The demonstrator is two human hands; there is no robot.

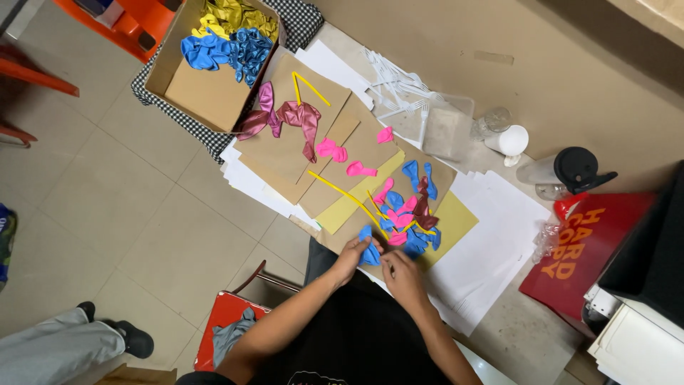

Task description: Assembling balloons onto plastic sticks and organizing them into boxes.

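At the near edge of the brown paper sheets (285,153), left hand (354,254) pinches a blue uninflated balloon (370,254) — fingers curled on it, thumb side up. Right hand (400,274) sits just beside it, fingers bent toward the same balloon; can't tell if it actually grips or only touches.

Balloon is at the bottom edge of a mixed pile of flat balloons (407,217) — pink, blue, some maroon — with thin yellow strips (342,191) running across the pile and up the paper. More loose pink balloons (332,150) lie further up the sheets, plus a few metallic maroon ones (299,117) near the box.

Cardboard box (203,89) at the far end holds blue balloons (228,50) and yellow ones (235,18), standing on a black-and-white checked cloth (178,117). White paper sheets (491,242) under and right of the brown ones, a yellow sheet (456,221) between.

Right side: white plastic forks (399,89), a clear plastic container (445,132), a white cup (511,140), a clear bottle with black lid (570,170), a red bag (588,253).

Lower left: red stool (217,328) with grey cloth on it, and another person's leg and black shoe (132,339) on the tiled floor (121,214)
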